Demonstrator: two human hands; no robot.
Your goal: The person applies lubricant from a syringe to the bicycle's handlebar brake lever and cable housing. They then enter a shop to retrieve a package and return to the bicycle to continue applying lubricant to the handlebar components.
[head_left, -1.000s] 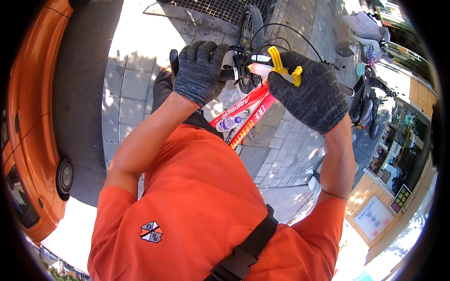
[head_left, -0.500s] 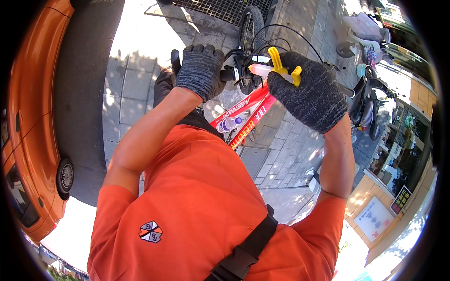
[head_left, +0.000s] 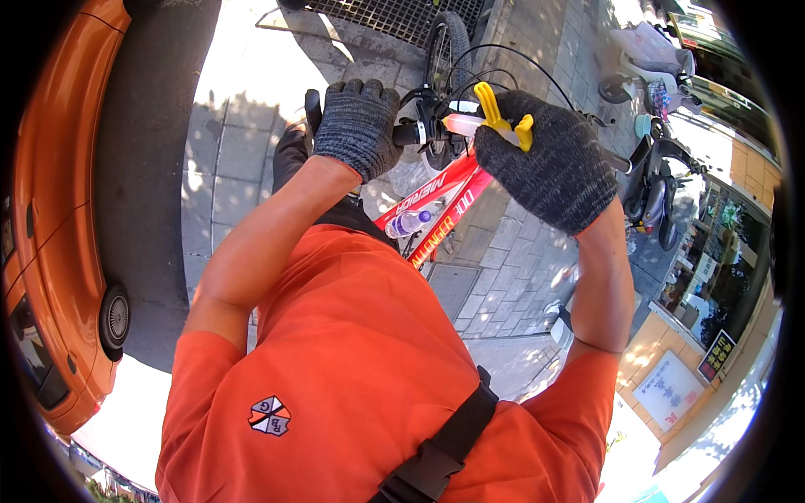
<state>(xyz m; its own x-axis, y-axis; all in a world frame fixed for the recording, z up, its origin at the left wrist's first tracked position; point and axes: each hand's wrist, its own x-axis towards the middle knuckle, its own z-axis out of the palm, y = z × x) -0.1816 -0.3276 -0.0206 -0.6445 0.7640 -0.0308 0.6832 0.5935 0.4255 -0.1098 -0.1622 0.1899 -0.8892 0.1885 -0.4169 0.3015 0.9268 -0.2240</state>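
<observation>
My left hand (head_left: 356, 126), in a dark grey knit glove, is closed round the left grip of a bicycle handlebar (head_left: 408, 134). My right hand (head_left: 553, 168), gloved alike, holds a yellow plastic tool (head_left: 488, 104) with two prongs and a pale translucent stick ending in a pinkish tip. Its thumb presses the stick just right of the stem. Behind that hand the right end of the bar sticks out; whether the palm touches it is hidden. Below lies the red bicycle frame (head_left: 419, 198), with a purple-capped clear bottle (head_left: 408, 223) against it. The front wheel (head_left: 447, 52) points away from me.
An orange car (head_left: 63, 210) stands on the road at the left. Beyond the bicycle is a metal grate (head_left: 390, 18). Parked scooters (head_left: 658, 197) and a shop window (head_left: 713, 251) line the right side. Grey paving (head_left: 239, 168) lies underfoot.
My right hand and the yellow tool have shifted very slightly left. My left hand stays on the grip, and the bicycle looks unmoved.
</observation>
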